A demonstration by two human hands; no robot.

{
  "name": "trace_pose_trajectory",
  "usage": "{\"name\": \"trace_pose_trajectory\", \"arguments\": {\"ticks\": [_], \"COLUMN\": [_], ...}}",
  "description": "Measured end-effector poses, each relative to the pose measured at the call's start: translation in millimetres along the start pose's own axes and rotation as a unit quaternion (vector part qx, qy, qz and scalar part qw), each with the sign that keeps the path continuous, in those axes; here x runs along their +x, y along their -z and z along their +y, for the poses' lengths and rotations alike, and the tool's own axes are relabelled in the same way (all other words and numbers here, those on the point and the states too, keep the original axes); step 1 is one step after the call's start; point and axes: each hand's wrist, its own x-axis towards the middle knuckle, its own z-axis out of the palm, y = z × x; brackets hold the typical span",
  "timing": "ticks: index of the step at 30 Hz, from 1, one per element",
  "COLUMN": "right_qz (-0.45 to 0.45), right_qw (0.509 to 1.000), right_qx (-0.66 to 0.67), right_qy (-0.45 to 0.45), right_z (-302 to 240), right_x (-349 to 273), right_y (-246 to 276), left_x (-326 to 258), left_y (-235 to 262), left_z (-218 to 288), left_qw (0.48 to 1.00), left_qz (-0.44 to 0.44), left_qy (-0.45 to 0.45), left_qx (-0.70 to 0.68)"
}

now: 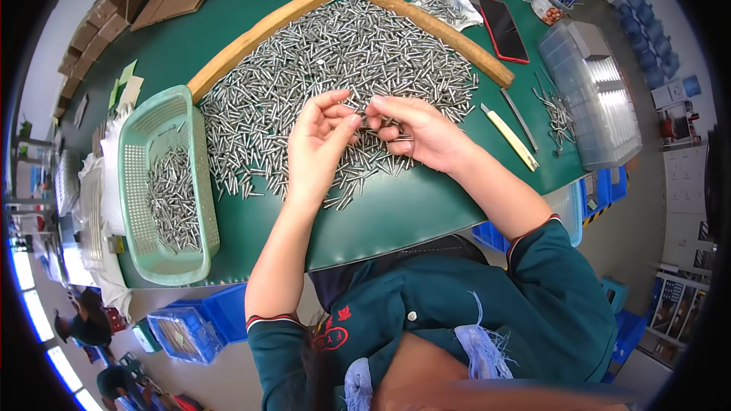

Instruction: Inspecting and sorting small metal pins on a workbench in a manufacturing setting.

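A broad heap of small silvery metal pins (335, 46) covers the middle of the green table (396, 213). Over its near part, my left hand (320, 144) and my right hand (426, 135) face each other with the fingertips almost meeting. The left thumb and fingers are bent into a pinch; what lies between them is too small to make out. My right hand is closed, its thumb and forefinger pinched, and metal pins show among its curled fingers. To the left, a pale green plastic basket (202, 217) contains many similar pins.
Two wooden bars (274, 28) (442, 36) fence the heap's far side. On the right are a white glove (449, 0) with pins on it, a red-edged phone (502, 29), a cutter knife (512, 137), bent metal pieces (557, 118) and clear plastic boxes (594, 99).
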Motion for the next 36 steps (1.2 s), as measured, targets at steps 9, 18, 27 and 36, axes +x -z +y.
{"name": "trace_pose_trajectory", "arguments": {"ticks": [9, 18, 27, 36], "right_qz": [-0.013, 0.077, -0.147, 0.045], "right_qw": [0.997, 0.937, 0.91, 0.992], "right_qx": [-0.069, 0.319, 0.387, -0.079], "right_qy": [0.024, 0.118, -0.028, 0.091], "right_z": [-4.9, -91.1, -30.5, -3.9], "right_x": [5.6, 57.1, 11.2, 2.8], "right_y": [8.8, 98.9, 32.3, 3.3], "left_x": [-3.4, 4.4, -3.8, 4.9], "left_y": [-4.0, 11.5, 27.4, 16.4], "left_z": [0.0, 4.6, 13.8, -9.6], "left_qw": [0.93, 0.891, 0.775, 0.796], "left_qz": [0.011, 0.037, -0.066, -0.016], "left_qy": [-0.196, -0.21, -0.159, -0.215], "left_qx": [0.311, 0.401, 0.608, 0.565]}}
